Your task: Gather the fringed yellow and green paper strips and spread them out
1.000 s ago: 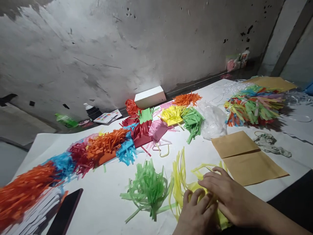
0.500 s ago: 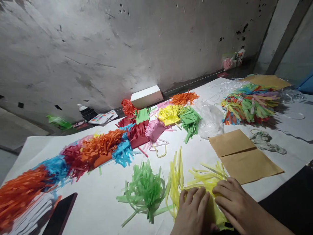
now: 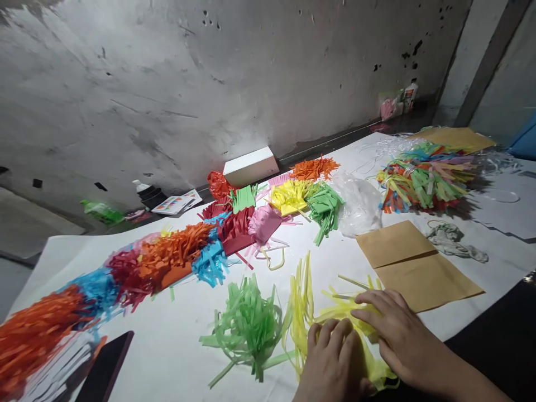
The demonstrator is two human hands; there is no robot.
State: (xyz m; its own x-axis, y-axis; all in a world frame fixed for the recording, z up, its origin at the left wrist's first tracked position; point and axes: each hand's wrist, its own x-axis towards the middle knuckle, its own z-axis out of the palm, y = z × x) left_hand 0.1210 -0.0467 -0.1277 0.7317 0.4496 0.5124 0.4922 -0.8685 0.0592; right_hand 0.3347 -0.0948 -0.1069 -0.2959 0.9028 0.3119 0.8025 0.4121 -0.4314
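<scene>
Far left, near edge: a heap of orange fringed paper [image 3: 37, 329], with a dark flat slab [image 3: 104, 368] lying just right of it on the white table sheet [image 3: 176, 352]. A band of mixed fringe bundles runs from there up and to the right: blue [image 3: 94, 285], dark red [image 3: 125, 268], orange [image 3: 176, 248], blue again [image 3: 211, 259], then a red bundle [image 3: 237, 229] and a pink bundle [image 3: 263, 220]. Behind these, against the wall, a white box [image 3: 250, 166]. Near centre: a loose green fringe bundle [image 3: 249, 326], lying just left of the yellow fringed paper [image 3: 304, 304], apart from both hands. The yellow fringed paper sits at the near edge, centre-right, its strips fanning up and leftward. Left hand [image 3: 335, 365] lies palm down on the near part of the yellow paper, fingers together and slightly curled, pressing it flat; not clamped around it. Right hand [image 3: 397, 335] lies just right of the left hand, fingers spread a little, fingertips resting on the yellow strips. Farther back: yellow [image 3: 288, 195] and green [image 3: 324, 206] bundles, a clear plastic bag [image 3: 360, 204]. Right of the hands, two brown paper sheets [image 3: 419, 265] lie flat, overlapping. Far right: a multicoloured fringe pile [image 3: 422, 178] and a crumpled grey scrap [image 3: 454, 240].
</scene>
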